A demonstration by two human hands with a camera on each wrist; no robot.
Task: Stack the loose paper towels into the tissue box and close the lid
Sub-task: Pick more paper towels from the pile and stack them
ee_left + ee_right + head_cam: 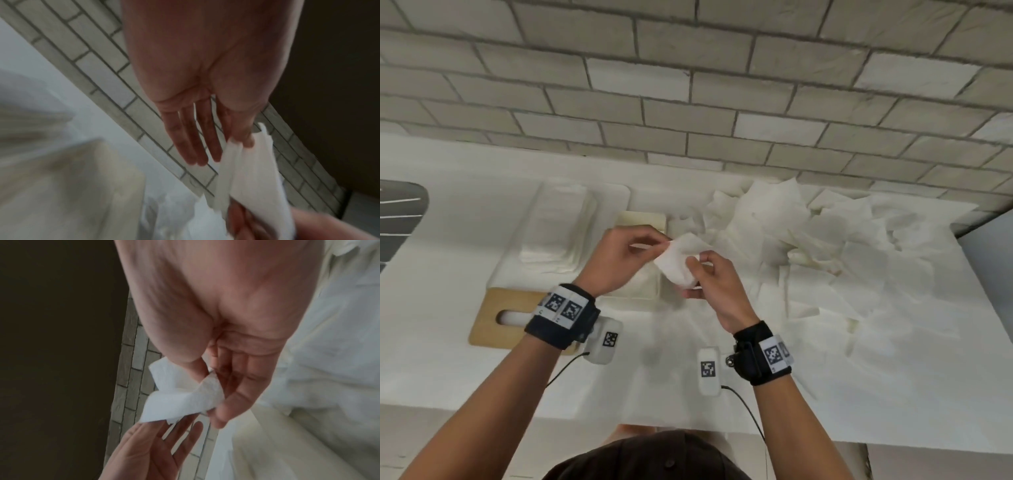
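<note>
In the head view, a crumpled white paper towel (681,262) is held in the air between the left hand (625,258) and the right hand (714,279), above the open cream tissue box (643,222); the sheet should be pulled flat by its edges, gently, before it is laid in. The flat wooden lid with a slot (498,317) lies beside the box, and a big heap of loose white towels (825,246) waits on the right. In the left wrist view, the towel is pinched by thumb and forefinger only. In the right wrist view, the thin, creased, soft paper is pinched likewise.
</note>
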